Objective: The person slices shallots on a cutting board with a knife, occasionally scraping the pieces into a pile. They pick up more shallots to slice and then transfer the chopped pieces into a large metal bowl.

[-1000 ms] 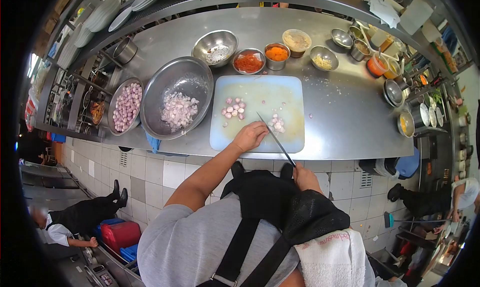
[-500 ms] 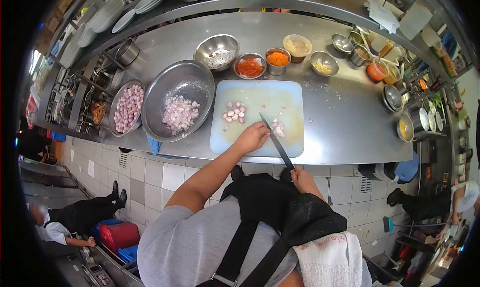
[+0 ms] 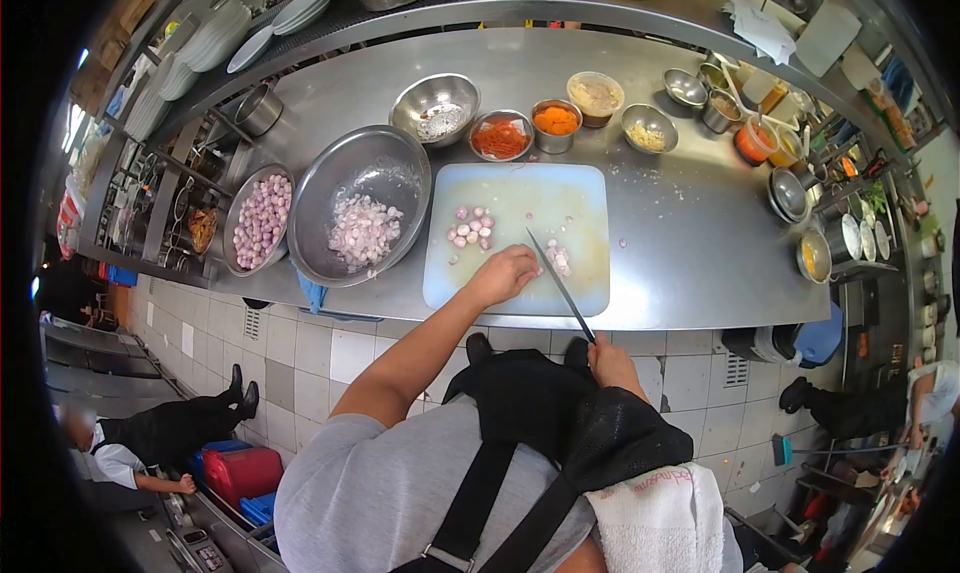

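Steel table [image 3: 700,263]: cutting board [image 3: 470,285] near the front edge, whole and cut shallots on it; large steel bowl [image 3: 318,188] and a bowl of whole shallots [image 3: 262,220] beside it; containers of orange-red food behind the board; pale scraps scattered right of it; steel bowls toward the right end.

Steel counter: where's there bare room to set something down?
The widest mostly bare stretch of counter lies right of the cutting board, reaching toward the yellow-filled bowl, with some crumbs and a shallot piece. Another patch lies behind the big mixing bowl. Crowded: left of the board and along the bowls behind it.
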Tool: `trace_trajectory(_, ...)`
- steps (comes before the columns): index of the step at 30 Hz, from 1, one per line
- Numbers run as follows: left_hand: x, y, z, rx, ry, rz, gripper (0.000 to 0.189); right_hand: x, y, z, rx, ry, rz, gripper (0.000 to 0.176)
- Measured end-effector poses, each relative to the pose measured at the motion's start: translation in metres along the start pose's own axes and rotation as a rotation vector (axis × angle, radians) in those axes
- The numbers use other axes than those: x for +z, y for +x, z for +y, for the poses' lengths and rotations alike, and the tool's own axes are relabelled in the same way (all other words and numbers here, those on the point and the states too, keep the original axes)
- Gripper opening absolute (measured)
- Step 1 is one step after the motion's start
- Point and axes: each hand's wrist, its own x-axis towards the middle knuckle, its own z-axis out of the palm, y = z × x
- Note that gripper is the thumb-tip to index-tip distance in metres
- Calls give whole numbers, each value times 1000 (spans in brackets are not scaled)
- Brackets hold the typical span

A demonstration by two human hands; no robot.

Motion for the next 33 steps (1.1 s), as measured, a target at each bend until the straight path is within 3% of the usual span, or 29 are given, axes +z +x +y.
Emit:
trace_trajectory(2,7,-3,-8,84,-24,-133,8,-3,0,-1,-2,-72,-20,31)
trace_trajectory(5,13,-5,-12,62,-33,-117,8,-21,-12,-15,-25,-129,-27,31)
trace_trajectory(11,15,-9,-8,69,-3,-87,8,18,8,5,-63,-67,42,29)
trace_trajectory(14,15,-11,-8,75,16,-75,8,-9,-2,-16,-83,-114,42,28)
trace_trajectory(33,19,-19,-10,75,-1,-38,9,6,3,-6,-82,-112,55,29)
